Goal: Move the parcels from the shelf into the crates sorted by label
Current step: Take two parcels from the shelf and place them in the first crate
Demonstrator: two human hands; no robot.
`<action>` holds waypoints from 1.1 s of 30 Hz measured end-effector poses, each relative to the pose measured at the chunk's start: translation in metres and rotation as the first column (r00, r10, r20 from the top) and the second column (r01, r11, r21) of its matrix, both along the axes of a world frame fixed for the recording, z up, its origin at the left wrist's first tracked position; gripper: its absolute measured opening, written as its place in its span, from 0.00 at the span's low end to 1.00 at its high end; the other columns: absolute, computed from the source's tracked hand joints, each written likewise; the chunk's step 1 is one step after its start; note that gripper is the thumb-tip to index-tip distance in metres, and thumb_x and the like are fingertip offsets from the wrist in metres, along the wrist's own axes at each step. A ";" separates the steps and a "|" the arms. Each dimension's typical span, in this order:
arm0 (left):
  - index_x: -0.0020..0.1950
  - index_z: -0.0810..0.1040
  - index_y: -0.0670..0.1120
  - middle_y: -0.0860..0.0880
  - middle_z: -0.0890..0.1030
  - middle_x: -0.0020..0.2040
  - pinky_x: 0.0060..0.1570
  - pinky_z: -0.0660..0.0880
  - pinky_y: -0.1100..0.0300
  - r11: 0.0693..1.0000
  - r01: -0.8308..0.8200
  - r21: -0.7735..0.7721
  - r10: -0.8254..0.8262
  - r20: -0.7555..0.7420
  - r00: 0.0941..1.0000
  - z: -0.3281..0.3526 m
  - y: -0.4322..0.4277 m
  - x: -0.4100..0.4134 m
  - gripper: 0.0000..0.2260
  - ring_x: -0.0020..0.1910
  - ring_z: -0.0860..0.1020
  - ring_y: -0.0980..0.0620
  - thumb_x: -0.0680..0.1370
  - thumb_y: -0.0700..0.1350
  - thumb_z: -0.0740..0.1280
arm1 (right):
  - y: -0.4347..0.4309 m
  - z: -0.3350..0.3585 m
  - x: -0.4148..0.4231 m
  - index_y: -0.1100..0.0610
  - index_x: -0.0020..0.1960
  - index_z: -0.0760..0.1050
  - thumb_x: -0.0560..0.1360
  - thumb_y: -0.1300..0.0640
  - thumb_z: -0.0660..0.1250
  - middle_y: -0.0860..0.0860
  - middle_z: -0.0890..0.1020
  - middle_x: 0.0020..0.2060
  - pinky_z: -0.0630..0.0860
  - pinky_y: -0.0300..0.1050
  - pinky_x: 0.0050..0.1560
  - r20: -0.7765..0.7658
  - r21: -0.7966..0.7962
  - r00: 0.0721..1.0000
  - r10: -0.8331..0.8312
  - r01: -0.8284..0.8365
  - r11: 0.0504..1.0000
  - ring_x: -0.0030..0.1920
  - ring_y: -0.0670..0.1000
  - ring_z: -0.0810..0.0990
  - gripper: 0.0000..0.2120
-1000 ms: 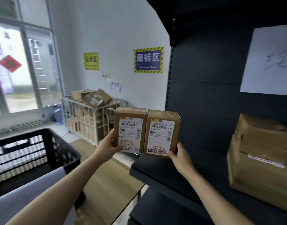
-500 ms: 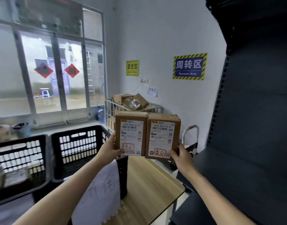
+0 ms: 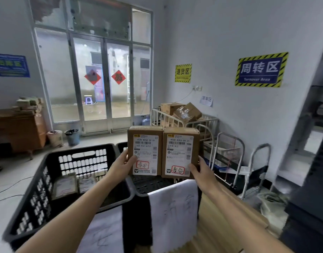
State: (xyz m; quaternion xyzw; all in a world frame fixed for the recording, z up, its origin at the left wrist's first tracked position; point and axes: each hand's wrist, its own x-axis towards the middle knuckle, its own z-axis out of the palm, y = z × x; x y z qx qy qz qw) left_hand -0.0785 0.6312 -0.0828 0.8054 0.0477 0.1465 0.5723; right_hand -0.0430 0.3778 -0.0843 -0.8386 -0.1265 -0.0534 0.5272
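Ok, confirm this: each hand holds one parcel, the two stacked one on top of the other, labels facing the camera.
Not stacked. The head view shows the left parcel in the left hand and the right parcel in the right hand side by side. Each hand does hold one, labels facing the camera.

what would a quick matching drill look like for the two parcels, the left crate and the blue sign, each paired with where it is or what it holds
Things:
1. left parcel
2. right parcel
3. left crate
4. blue sign

Places or states:
a. up on the wall
b. held in the right hand
c. has flat packets lying inside
d. held in the left hand

Pairs: 1-d, 2-b, 3-c, 4-a
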 end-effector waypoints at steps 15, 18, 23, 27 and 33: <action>0.67 0.66 0.43 0.40 0.79 0.56 0.56 0.76 0.47 0.936 -0.293 -0.194 0.295 -0.017 0.955 -0.015 0.184 -0.086 0.15 0.55 0.79 0.41 0.81 0.43 0.58 | 0.215 -0.008 -0.015 0.54 0.66 0.68 0.80 0.56 0.58 0.46 0.76 0.53 0.71 0.38 0.54 0.046 0.058 0.950 0.310 -0.312 0.948 0.56 0.47 0.75 0.15; 0.68 0.66 0.42 0.39 0.78 0.57 0.56 0.76 0.45 0.917 -0.341 -0.209 0.344 -0.026 0.939 -0.018 0.204 -0.098 0.16 0.55 0.79 0.40 0.81 0.43 0.58 | 0.242 -0.011 -0.017 0.54 0.66 0.68 0.80 0.56 0.58 0.47 0.76 0.54 0.70 0.36 0.52 0.040 0.043 0.931 0.363 -0.365 0.930 0.55 0.47 0.75 0.15; 0.69 0.66 0.43 0.41 0.79 0.59 0.52 0.79 0.48 0.896 -0.399 -0.193 0.397 -0.053 0.916 -0.030 0.226 -0.104 0.17 0.54 0.80 0.43 0.81 0.45 0.58 | 0.271 -0.021 -0.007 0.55 0.67 0.66 0.80 0.55 0.57 0.48 0.76 0.54 0.69 0.30 0.46 0.010 0.009 0.920 0.392 -0.392 0.920 0.55 0.46 0.74 0.16; 0.68 0.67 0.42 0.43 0.79 0.57 0.44 0.80 0.57 0.886 -0.433 -0.167 0.425 -0.083 0.902 -0.036 0.233 -0.097 0.16 0.50 0.80 0.47 0.81 0.45 0.56 | 0.284 -0.029 0.007 0.57 0.67 0.66 0.80 0.55 0.57 0.51 0.77 0.57 0.71 0.31 0.45 -0.009 0.025 0.913 0.407 -0.407 0.913 0.55 0.47 0.75 0.17; 0.63 0.72 0.42 0.42 0.80 0.55 0.55 0.78 0.47 0.865 -0.500 -0.051 0.483 -0.186 0.855 -0.053 0.246 -0.064 0.14 0.53 0.80 0.45 0.81 0.46 0.56 | 0.298 -0.050 0.046 0.56 0.68 0.63 0.80 0.55 0.56 0.50 0.75 0.54 0.71 0.39 0.52 -0.113 0.033 0.893 0.436 -0.435 0.900 0.56 0.50 0.76 0.17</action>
